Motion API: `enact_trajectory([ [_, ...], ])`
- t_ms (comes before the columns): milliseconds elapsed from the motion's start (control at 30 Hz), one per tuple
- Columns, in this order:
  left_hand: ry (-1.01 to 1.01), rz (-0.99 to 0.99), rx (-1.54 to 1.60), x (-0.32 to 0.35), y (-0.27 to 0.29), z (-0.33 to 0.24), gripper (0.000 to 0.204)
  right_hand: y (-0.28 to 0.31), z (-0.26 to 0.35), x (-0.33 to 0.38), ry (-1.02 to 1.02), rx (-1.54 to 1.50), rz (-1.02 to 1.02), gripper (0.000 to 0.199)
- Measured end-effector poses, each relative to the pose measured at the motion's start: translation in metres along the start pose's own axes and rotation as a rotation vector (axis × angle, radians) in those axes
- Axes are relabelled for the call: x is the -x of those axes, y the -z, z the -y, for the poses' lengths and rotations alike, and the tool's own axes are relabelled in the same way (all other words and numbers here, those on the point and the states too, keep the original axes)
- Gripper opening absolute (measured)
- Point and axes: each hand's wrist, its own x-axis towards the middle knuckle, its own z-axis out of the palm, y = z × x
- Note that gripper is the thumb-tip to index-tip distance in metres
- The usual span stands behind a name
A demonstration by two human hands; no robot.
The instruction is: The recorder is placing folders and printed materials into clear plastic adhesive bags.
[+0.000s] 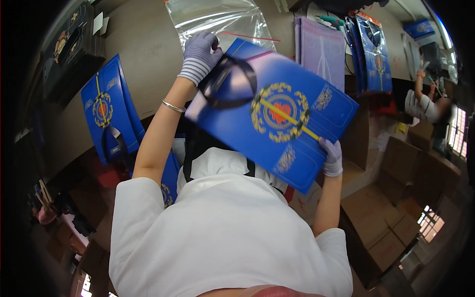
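A blue paper gift bag (324, 111) with a gold-and-red round emblem and a yellow stripe is held tilted in front of my chest. My left hand (202, 53), in a striped grey-white glove, is closed at its upper left edge, beside the dark ribbon handle (252, 74); the fingertips are partly hidden. At the opposite lower right edge, my right hand (332, 157), gloved too, grips the bag with the thumb on its printed face. Behind the bag, a clear plastic sleeve (217, 17) with a red strip lies on the table.
More blue gift bags (116, 94) stand at the left, near a stack of dark printed pieces (71, 49). Lilac flat bags (319, 49) and sleeved blue bags (373, 54) lie at the back right. Cardboard boxes (376, 213) stand right; another person (423, 106) works beyond.
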Motion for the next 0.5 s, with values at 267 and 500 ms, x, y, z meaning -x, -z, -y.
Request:
enact_trajectory([
  [267,0.597,0.049,-0.054,0.061,-0.014,0.011,0.039,0.001,-0.034,-0.009,-0.087,-0.333,-0.126,0.032],
  [500,0.685,0.111,0.126,0.090,-0.035,0.005,0.043,0.001,-0.026,-0.002,-0.123,-0.292,-0.092,0.033],
])
